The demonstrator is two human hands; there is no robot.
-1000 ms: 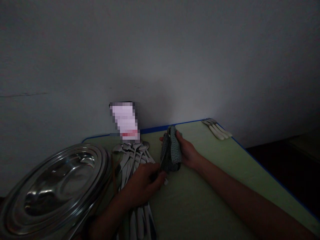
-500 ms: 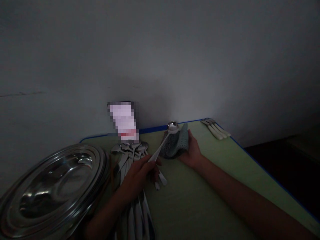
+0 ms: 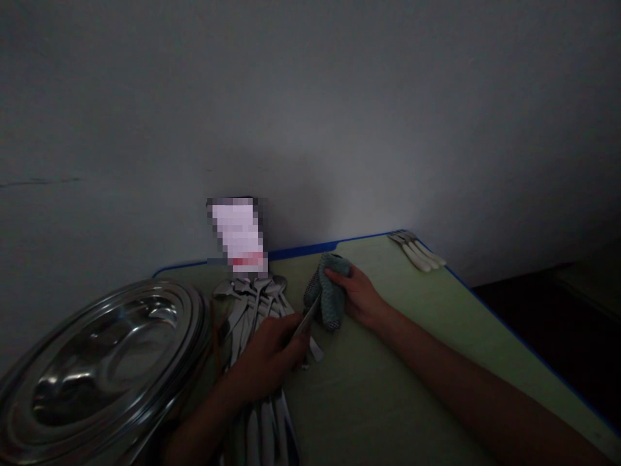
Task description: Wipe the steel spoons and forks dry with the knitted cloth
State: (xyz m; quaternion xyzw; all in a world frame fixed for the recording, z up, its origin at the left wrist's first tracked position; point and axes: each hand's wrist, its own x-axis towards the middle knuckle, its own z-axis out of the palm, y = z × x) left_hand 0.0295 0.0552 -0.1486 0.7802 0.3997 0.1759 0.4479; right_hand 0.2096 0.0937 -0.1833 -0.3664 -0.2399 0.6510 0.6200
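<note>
My left hand (image 3: 279, 346) grips the handle of a metal spoon (image 3: 306, 318), which points up and to the right. The spoon's bowl is hidden inside a grey-green cloth (image 3: 334, 298). My right hand (image 3: 361, 294) is closed round the cloth, thumb on top, with the folded cloth wrapped over the spoon's end. Beneath and beside my left hand lies a pile of metal cutlery (image 3: 250, 304), spoon bowls at the far end and handles toward me.
On the left is a stack of shiny oval metal trays (image 3: 114, 362). A phone with a lit, blurred screen (image 3: 240, 233) leans on the wall behind the cutlery. Several white-handled forks (image 3: 417, 252) lie at the far right corner of the green table (image 3: 388, 388), which has a blue edge.
The spoon's bowl, bare on top of the cloth before, is now covered by it. My right hand has shifted left and folded the cloth over the spoon.
</note>
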